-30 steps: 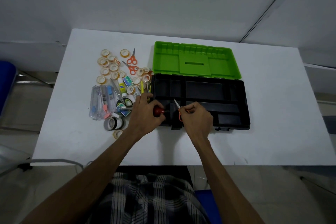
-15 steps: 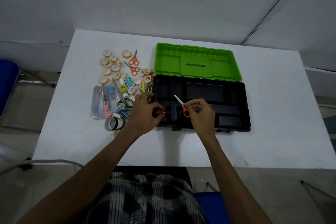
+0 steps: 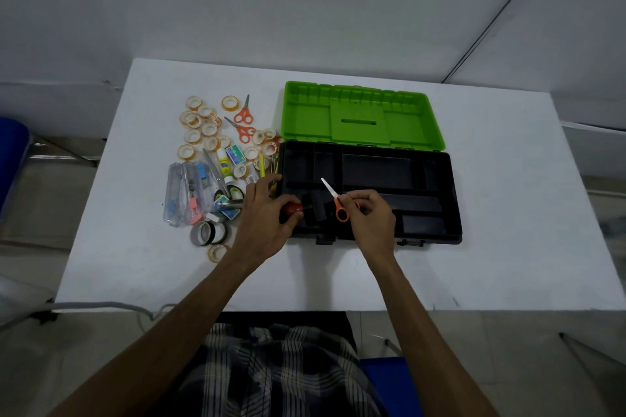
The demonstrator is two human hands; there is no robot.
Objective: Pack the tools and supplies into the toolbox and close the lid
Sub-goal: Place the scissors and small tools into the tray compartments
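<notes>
Hands over black plastic toolbox (image 3: 423, 230): left hand (image 3: 267, 217) clasps round red knob (image 3: 292, 209); right hand (image 3: 371, 217) pinches orange-looped scissors (image 3: 337, 203).

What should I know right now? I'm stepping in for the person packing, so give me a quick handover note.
Left hand: gripping a red-handled tool at the toolbox's front-left corner.
Right hand: holding orange scissors over the tray, blade pointing away.
Lid: open, lying flat behind the box.
Done: little; the compartments in view look empty.
Left: the pile on the table to the box's left: tape rolls, two more scissors, glue, clear cases, dark tape rolls. Pack all, then close the lid.
</notes>
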